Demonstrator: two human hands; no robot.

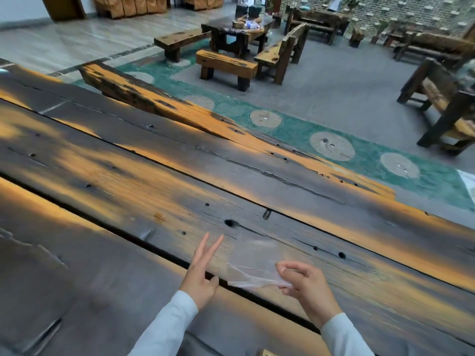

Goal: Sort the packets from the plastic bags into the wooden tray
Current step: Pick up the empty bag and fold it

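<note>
A clear, crumpled plastic bag [253,265] hangs just above the dark wooden table [154,181], low in the head view. My right hand [305,286] pinches the bag's right corner between thumb and fingertips. My left hand [203,271] hovers to the left of the bag, two fingers spread outward, holding nothing and not touching the plastic. The bag looks empty. No packets show. A small pale wooden corner [267,352] peeks in at the bottom edge; I cannot tell whether it is the tray.
The table has long cracks, knot holes and a bolt [266,214]. Its far edge runs diagonally; beyond lie a green patterned rug [334,140], wooden benches [226,65] and another table [236,29].
</note>
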